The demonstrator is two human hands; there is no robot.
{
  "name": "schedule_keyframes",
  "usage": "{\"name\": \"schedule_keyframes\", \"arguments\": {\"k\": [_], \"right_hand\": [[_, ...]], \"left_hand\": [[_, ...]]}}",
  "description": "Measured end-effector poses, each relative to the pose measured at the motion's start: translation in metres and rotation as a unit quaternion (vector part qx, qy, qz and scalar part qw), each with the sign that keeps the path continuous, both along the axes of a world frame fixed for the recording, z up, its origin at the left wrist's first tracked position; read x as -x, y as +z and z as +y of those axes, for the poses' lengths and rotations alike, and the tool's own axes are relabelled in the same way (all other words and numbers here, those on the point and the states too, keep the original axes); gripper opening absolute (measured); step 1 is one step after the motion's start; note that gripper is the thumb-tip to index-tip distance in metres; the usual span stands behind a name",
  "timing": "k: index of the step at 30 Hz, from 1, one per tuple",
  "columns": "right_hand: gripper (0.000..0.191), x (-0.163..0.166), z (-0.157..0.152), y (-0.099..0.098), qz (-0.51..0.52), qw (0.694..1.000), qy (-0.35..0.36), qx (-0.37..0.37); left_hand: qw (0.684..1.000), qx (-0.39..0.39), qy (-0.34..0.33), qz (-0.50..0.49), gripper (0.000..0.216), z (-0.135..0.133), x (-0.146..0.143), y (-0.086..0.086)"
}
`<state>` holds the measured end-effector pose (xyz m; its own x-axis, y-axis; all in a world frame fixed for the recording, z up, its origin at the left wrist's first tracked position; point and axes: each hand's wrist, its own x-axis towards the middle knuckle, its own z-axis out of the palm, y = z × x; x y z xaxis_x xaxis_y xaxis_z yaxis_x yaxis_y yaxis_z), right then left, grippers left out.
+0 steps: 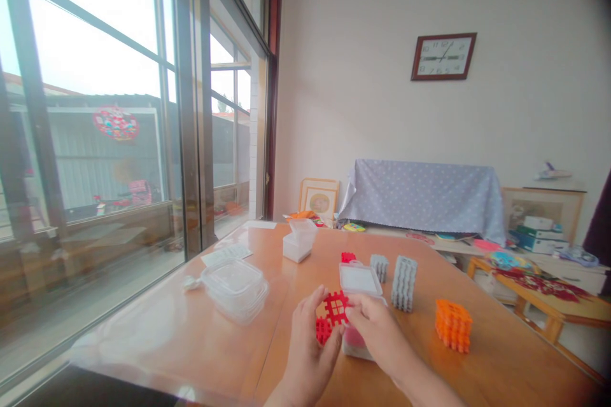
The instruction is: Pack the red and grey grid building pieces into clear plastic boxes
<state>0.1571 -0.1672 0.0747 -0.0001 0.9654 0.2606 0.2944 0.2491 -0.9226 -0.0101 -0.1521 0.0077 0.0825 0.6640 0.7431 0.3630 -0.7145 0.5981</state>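
My left hand (pixel 308 338) and my right hand (pixel 377 329) meet low in the middle of the view, both pinched on red lattice-shaped plastic pieces (pixel 333 313). The left fingers close round the lower red piece, the right fingertips grip the upper one. Right behind the hands stands a clear plastic box (pixel 360 282) with a white lid, holding pinkish pieces. A small red piece (pixel 348 257) lies further back on the wooden table (pixel 501 356).
Two grey block stacks (pixel 404 283) (pixel 379 266) and an orange stack (pixel 453 324) stand to the right. Clear empty containers (pixel 236 287) (pixel 298 240) and paper sheets (pixel 226 255) sit to the left by the window (pixel 95 140). Behind are a covered bench (pixel 422 197) and a low cluttered table (pixel 539 283).
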Motion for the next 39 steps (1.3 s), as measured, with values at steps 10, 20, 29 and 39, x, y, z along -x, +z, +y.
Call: {"name": "schedule_keyframes", "arguments": {"k": [10,20,29,39], "right_hand": [[0.033,-0.056,0.025,-0.006,-0.154,0.978,-0.126,-0.066],[0.032,-0.051,0.019,-0.019,-0.308,0.946,-0.082,-0.063],[0.035,-0.052,0.023,-0.027,-0.336,0.939,-0.057,-0.046],[0.03,-0.051,0.02,-0.03,-0.325,0.94,-0.083,-0.057]], "left_hand": [[0.994,0.066,0.083,0.003,0.049,0.023,0.017,-0.039],[0.98,0.16,0.1,0.064,0.047,0.031,0.016,-0.043],[0.96,0.198,0.102,0.171,0.058,0.029,0.012,-0.035],[0.94,0.24,0.112,0.214,0.056,0.025,0.012,-0.026]]}}
